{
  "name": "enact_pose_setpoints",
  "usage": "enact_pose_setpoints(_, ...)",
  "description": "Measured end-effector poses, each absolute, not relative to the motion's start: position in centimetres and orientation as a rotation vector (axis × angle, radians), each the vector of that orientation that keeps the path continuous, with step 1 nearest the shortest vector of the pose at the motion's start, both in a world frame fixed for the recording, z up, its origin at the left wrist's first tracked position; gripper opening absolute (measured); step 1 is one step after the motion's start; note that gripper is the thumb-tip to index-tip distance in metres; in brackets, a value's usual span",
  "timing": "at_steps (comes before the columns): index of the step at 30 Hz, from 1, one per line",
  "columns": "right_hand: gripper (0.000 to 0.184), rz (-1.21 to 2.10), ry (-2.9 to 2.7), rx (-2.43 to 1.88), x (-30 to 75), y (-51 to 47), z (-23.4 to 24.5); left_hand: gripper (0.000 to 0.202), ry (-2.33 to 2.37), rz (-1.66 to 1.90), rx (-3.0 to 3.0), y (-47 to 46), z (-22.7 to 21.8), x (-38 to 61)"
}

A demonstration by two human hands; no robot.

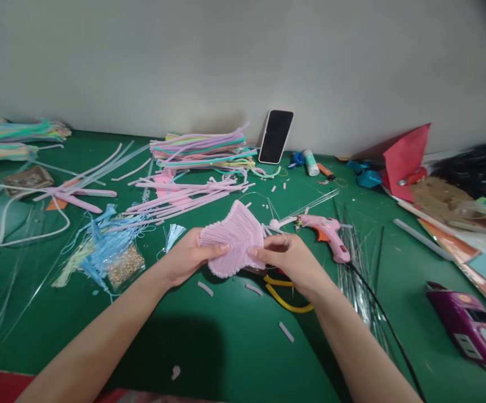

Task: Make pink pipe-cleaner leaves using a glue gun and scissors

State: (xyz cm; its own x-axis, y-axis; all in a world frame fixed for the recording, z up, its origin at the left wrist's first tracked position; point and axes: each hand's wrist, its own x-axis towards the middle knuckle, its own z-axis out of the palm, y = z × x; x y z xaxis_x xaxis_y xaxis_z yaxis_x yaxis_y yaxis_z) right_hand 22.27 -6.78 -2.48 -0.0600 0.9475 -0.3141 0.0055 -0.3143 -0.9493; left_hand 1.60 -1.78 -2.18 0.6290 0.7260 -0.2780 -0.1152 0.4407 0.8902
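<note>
Both my hands hold a pink fan-shaped piece made of pipe cleaners laid side by side, just above the green table. My left hand grips its left edge with the thumb on top. My right hand pinches its right edge. A pink hot glue gun lies just right of my right hand, its black cord running toward me. Yellow-handled pliers lie under my right wrist.
Loose pink pipe cleaners and a pastel stack lie behind. A phone leans on the wall. Blue tassels and a bag of gold beads sit left. Thin wires, a purple device and red paper are right.
</note>
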Motion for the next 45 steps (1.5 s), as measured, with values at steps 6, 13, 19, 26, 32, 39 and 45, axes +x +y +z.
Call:
enact_pose_setpoints(6, 0.024, 1.553, -1.062, -1.450, 22.0, -6.8, -2.4, 0.027, 0.743, 0.571, 0.981, -1.6, -2.1, 1.4)
enact_pose_setpoints(13, 0.024, 1.504, -1.082, -1.472, 22.9, -6.5, -2.0, 0.031, 0.751, 0.591, 0.948, -1.6, -2.0, 1.4)
enact_pose_setpoints(19, 0.025, 1.472, -1.116, -1.486, 22.5, -6.6, -2.1, 0.027, 0.734, 0.563, 0.996, -1.8, -2.1, 1.4)
enact_pose_setpoints(26, 0.023, 1.469, -1.114, -1.467, 22.4, -6.7, -2.0, 0.027, 0.734, 0.569, 1.008, -2.0, -1.7, 1.5)
enact_pose_setpoints(32, 0.018, 1.391, -1.002, -1.429, 22.6, -6.3, -2.0, 0.035, 0.919, 0.619, 0.948, -1.7, -2.1, 1.6)
enact_pose_setpoints(39, 0.021, 1.444, -0.967, -1.449, 21.8, -6.3, -2.3, 0.035, 0.927, 0.648, 0.970, -1.7, -2.5, 1.9)
enact_pose_setpoints(45, 0.024, 1.447, -0.989, -1.469, 21.8, -6.4, -2.2, 0.039, 0.910, 0.661, 1.019, -1.7, -2.5, 1.8)
